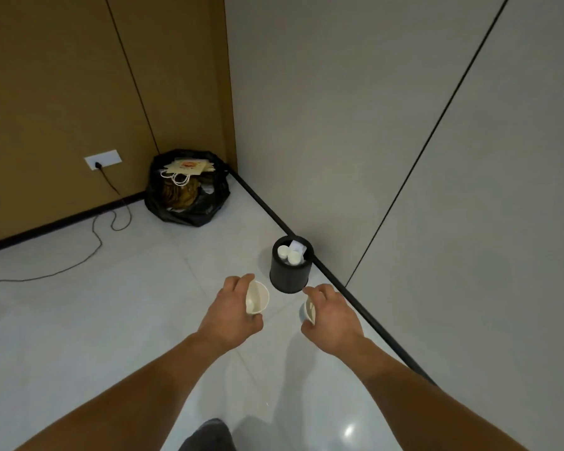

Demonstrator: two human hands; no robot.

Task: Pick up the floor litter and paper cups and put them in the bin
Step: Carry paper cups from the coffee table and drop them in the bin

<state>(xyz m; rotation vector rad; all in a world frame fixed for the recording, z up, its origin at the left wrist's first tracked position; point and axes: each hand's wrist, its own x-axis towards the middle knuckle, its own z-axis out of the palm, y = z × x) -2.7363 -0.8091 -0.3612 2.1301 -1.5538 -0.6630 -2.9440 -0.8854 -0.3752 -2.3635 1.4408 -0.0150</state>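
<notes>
Paper cup (257,297) tilted, mouth rightward, left hand (232,315)

Two bare forearms reach forward and downward, side by side. The left hand (232,312) is curled, thumb below and fingers above its grip on a paper cup (257,297). The right hand (331,315) is likewise curled, knuckles up, fingers wrapped over a second cup (306,311) held beneath the palm.

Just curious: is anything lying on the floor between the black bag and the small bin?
No. In the head view, only bare floor separates the bag and bin.
</notes>
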